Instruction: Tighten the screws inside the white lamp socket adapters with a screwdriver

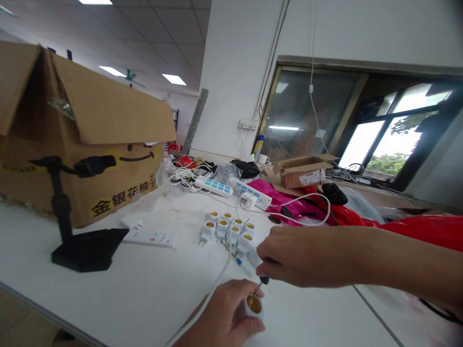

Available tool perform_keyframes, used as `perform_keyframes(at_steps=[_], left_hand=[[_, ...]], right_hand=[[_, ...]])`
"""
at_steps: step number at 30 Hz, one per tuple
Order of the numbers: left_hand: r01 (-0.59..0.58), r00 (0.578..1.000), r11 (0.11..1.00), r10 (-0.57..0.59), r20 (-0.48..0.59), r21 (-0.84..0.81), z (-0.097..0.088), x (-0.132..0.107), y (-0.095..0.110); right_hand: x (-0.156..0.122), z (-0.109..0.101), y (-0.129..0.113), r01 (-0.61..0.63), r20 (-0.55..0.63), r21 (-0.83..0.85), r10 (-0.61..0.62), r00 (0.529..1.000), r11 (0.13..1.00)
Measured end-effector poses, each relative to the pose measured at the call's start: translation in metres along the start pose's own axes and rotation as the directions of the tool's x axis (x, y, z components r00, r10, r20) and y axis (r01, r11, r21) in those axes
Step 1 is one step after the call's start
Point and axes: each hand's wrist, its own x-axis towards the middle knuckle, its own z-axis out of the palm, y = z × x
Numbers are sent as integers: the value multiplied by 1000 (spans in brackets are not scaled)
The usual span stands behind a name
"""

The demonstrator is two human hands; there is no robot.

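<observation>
My left hand (231, 311) is closed round a white lamp socket adapter (255, 308) near the table's front, its brass-coloured opening facing up. In my right hand (278, 255) is a screwdriver (265, 279); its dark handle end shows below the fist, and the thin shaft slants down into the socket. The tip is hidden inside. Just beyond my hands stand several similar white socket adapters (223, 226) in a cluster, some with plug pins showing. A second, slim screwdriver (237, 260) with a blue end lies beside them. A white cable (222, 274) runs past my left hand.
A large cardboard box (119, 144) stands at left behind a black stand (87, 248). A white flat box (150, 237) lies near it. Power strips (213, 186), tangled cables and a pink bag (292, 202) fill the back. A small carton (304, 172) sits by the window.
</observation>
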Motion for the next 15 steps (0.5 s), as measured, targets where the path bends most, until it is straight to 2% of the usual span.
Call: perform_keyframes(at_steps=[3, 7, 10, 15], left_hand=[[-7, 1000, 1000, 7, -16, 2, 1, -2, -4], [59, 998, 998, -60, -18, -17, -1, -7, 4], [104, 995, 995, -104, -1, -4, -4, -8, 13], [77, 997, 997, -77, 19, 9, -7, -8, 18]], right_hand=[[0, 6, 6, 71, -27, -31, -72, 997, 997], [1, 10, 5, 163, -57, -64, -167, 984, 985], [-1, 9, -4, 184, -59, -113, -192, 980, 976], [-8, 10, -19, 190, -40, -231, -204, 978, 954]])
